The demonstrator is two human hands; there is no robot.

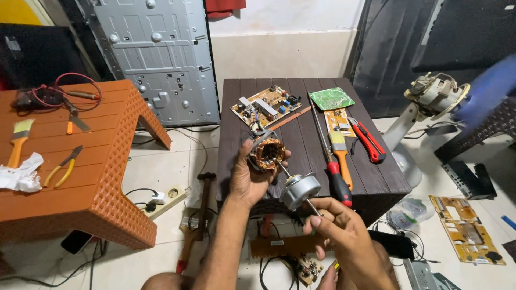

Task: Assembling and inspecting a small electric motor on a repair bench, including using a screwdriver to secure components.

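My left hand (248, 180) grips a motor stator (267, 153) with copper windings, held above the front edge of the dark brown table (242, 115). A silver rotor (299, 190) on a steel shaft pokes out of the stator toward me. My right hand (344, 231) pinches the near end of that shaft. Both hands hover over the floor between the two tables.
On the dark table lie a tan circuit board (265, 106), a green board (331, 98), a brush (340, 152), a red-handled screwdriver (335, 177) and red pliers (368, 140). An orange table (102, 177) at left bears pliers, a brush, wires. A fan base (432, 96) stands right.
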